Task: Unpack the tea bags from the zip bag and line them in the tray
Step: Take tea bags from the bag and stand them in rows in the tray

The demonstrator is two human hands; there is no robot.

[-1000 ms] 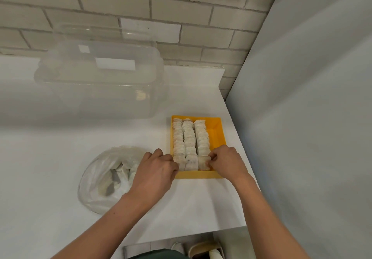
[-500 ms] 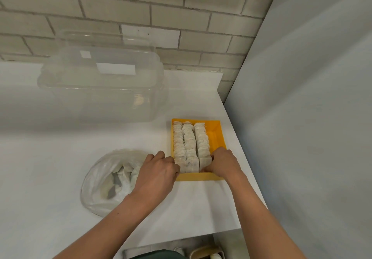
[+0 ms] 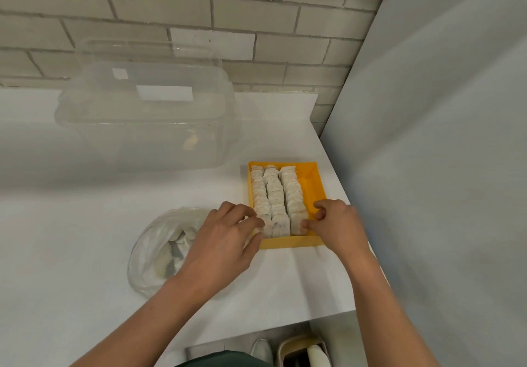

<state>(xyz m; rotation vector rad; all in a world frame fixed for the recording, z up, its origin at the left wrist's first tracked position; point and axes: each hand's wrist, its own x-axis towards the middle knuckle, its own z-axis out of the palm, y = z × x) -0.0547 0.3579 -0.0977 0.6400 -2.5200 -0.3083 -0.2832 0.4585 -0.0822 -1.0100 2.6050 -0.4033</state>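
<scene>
Reaching in from both sides, the left hand (image 3: pixel 225 235) and right hand (image 3: pixel 335 225) sit at the near end of the yellow tray (image 3: pixel 312 184) on the white counter (image 3: pixel 71 224). Left fingers are curled against the nearest tea bags (image 3: pixel 275 195) in the left row, right thumb and fingers pressed on the closest bag of the right row; whether either is truly pinching one I can't tell. Three rows fill the tray ahead of the hands. Zip bag (image 3: pixel 159 252) lies just left of the left wrist, some bags inside. Clear tub (image 3: pixel 148 118) sits well beyond
</scene>
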